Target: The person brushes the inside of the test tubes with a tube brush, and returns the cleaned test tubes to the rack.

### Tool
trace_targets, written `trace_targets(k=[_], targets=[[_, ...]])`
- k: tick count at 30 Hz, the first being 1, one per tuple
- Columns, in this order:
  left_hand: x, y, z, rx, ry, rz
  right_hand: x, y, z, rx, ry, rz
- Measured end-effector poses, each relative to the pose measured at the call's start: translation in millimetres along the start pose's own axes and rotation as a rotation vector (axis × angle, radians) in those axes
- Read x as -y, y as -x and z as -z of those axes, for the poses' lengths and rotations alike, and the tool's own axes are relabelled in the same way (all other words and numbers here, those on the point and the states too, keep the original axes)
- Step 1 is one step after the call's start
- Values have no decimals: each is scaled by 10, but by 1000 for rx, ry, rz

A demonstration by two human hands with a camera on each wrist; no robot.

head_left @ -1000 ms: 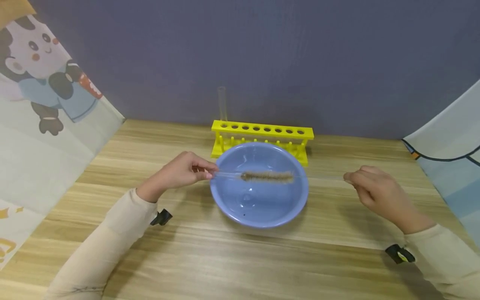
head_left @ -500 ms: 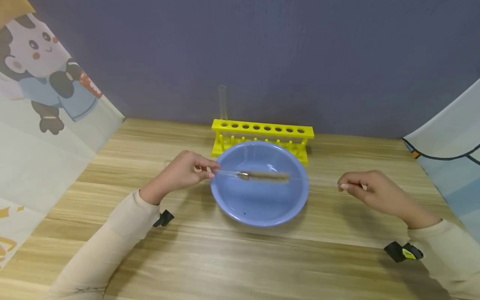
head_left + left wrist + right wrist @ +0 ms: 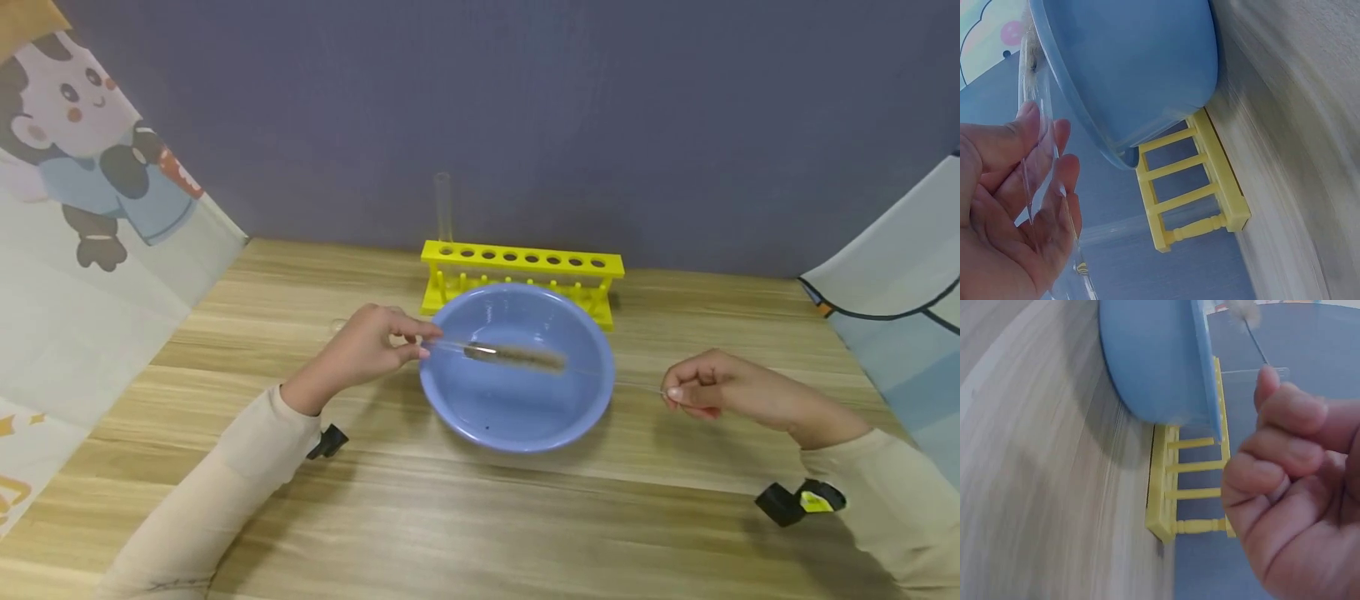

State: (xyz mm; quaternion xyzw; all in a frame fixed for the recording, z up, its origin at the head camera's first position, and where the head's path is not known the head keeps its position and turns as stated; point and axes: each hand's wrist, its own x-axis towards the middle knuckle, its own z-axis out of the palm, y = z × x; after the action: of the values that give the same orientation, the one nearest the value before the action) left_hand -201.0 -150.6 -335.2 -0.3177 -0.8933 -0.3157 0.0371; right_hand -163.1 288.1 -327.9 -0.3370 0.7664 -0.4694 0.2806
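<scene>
My left hand (image 3: 371, 342) pinches a clear glass test tube (image 3: 1025, 78) over the left rim of a blue basin (image 3: 517, 433). The tan bristles of a test tube brush (image 3: 525, 358) lie above the basin, with their left end inside the tube; the rest looks blurred. To the right, my right hand (image 3: 731, 392) pinches the brush's thin wire handle (image 3: 1257, 342) between thumb and fingers. In the left wrist view, more clear glass (image 3: 1082, 269) shows below my fingers; whether it is the same tube I cannot tell.
Behind the basin stands a yellow test tube rack (image 3: 525, 258) with a row of holes. An upright test tube (image 3: 444, 208) sits in its leftmost hole. The wooden table (image 3: 450, 525) meets a dark blue wall panel (image 3: 525, 125), with printed cloths at both sides.
My right hand has moved left and nearer to me, taking the brush with it. The bristles have shifted left, deeper into the tube. My left hand has barely moved.
</scene>
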Motion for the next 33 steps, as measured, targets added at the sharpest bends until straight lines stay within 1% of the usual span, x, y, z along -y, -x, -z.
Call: trace_targets(k=[3, 7, 13, 16, 20, 23, 25, 27, 30, 33], targets=[[4, -1, 2, -14, -12, -12, -15, -25, -14, 56, -116, -14], [12, 0, 2, -42, -19, -29, -53, -67, -27, 121, -237, 5], [39, 2, -19, -57, -20, -49, -126, -134, -44, 179, -372, 49], [38, 2, -21, -59, -20, -55, -134, -151, -51, 178, -402, 33], [28, 2, -16, -67, -24, -54, -139, -171, -64, 142, -380, 26], [26, 5, -19, -75, -29, -51, -141, -183, -85, 95, -329, 56], [23, 9, -23, -78, -33, -53, -135, -187, -101, 57, -283, 62], [20, 13, -28, -78, -36, -54, -123, -193, -119, 18, -237, 48], [11, 15, -32, -80, -39, -57, -99, -202, -147, -54, -127, 21], [7, 8, -34, -72, -32, -59, -93, -221, -185, -113, -24, 14]])
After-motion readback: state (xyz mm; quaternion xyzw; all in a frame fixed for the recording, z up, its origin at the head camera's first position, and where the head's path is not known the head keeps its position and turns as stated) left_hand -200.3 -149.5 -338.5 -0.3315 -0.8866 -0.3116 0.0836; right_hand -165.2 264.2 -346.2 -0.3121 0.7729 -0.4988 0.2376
